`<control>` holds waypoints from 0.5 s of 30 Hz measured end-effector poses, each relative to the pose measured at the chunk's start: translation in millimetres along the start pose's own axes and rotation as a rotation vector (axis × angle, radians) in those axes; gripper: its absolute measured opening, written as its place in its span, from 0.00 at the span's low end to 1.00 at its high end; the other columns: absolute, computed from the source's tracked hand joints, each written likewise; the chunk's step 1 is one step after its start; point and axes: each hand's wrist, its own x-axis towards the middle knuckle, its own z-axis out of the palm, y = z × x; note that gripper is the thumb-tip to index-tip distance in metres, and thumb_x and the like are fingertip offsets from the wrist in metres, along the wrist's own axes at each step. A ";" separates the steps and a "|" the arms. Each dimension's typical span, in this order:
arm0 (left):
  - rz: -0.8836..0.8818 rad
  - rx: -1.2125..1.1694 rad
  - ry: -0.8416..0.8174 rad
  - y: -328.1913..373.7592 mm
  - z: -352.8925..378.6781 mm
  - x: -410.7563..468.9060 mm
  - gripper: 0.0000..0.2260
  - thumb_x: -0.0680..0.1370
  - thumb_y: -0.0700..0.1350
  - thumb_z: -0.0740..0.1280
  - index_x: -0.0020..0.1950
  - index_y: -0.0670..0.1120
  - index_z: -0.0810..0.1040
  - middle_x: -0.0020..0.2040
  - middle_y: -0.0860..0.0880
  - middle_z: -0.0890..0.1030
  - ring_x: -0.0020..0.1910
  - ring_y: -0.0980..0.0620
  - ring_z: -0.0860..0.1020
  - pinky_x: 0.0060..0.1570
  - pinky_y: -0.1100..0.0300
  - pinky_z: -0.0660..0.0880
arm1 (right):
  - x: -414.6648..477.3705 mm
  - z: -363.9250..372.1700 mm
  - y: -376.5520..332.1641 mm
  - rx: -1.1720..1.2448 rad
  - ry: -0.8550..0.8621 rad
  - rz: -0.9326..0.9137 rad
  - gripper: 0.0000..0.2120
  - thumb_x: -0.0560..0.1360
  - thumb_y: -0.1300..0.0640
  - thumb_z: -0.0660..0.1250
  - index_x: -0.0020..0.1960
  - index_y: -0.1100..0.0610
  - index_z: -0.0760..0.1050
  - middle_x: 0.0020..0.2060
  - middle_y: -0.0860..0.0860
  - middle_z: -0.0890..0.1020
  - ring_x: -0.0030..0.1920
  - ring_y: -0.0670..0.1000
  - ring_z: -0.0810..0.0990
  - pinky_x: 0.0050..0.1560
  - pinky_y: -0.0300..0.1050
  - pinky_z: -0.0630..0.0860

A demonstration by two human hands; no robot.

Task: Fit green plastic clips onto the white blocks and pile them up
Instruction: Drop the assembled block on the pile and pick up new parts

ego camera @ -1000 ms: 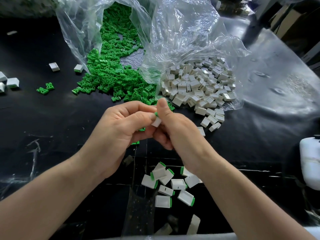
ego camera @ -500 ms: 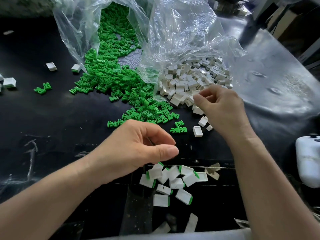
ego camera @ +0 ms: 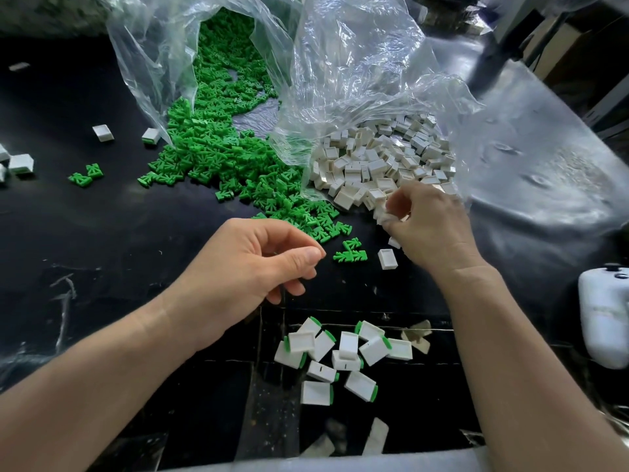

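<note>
1. My right hand [ego camera: 429, 229] is curled at the near edge of the white block heap [ego camera: 374, 158], thumb and fingertips pinching one white block [ego camera: 384, 217]. The block is partly hidden and blurred; I cannot tell which way its open face points.
2. My left hand [ego camera: 252, 267] hovers over the black table [ego camera: 102, 233], fingers loosely curled, thumb close to the index tip. No part shows in it.
3. Clip supply: two loose green clips [ego camera: 350, 255] lie at 3 o'clock from my left thumb, just beside it. The main green clip heap [ego camera: 218, 155] spills from its clear bag [ego camera: 163, 63] at 12 o'clock.
4. Recommended procedure: lift one block only, clear of its neighbours. Take the nearest loose clip with my left hand, not one from the tangled heap. Turn the block until its slotted end faces the clip, then press straight in until the clip seats flush.
5. Caution: the clips interlock; a careless pick probably drags up several.
6. Deposit: the finished pile [ego camera: 340, 356], white blocks each edged with green, lies at 6 o'clock, between my forearms. A spare lone block [ego camera: 387, 258] lies just beside the loose clips.
</note>
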 end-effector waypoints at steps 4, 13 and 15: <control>-0.009 0.017 0.034 -2.4 -1.3 1.2 0.02 0.71 0.41 0.69 0.40 0.46 0.82 0.33 0.49 0.83 0.28 0.56 0.78 0.26 0.67 0.72 | -3.8 -5.0 -4.4 0.134 0.026 -0.049 0.02 0.72 0.56 0.68 0.45 0.52 0.78 0.42 0.48 0.81 0.45 0.49 0.77 0.46 0.40 0.70; 0.006 -0.051 0.078 -1.5 0.3 2.6 0.12 0.64 0.43 0.70 0.47 0.49 0.79 0.35 0.49 0.83 0.32 0.54 0.81 0.31 0.65 0.77 | -35.5 -7.5 -47.7 0.722 -0.370 -0.316 0.08 0.70 0.61 0.71 0.40 0.49 0.76 0.35 0.45 0.80 0.38 0.44 0.78 0.42 0.39 0.77; 0.021 -0.045 0.098 -1.6 -0.7 3.4 0.07 0.67 0.38 0.70 0.44 0.46 0.80 0.31 0.49 0.82 0.29 0.55 0.80 0.30 0.66 0.77 | -34.5 -6.7 -46.5 0.700 -0.349 -0.302 0.06 0.71 0.59 0.70 0.40 0.48 0.77 0.35 0.44 0.80 0.38 0.43 0.78 0.42 0.39 0.76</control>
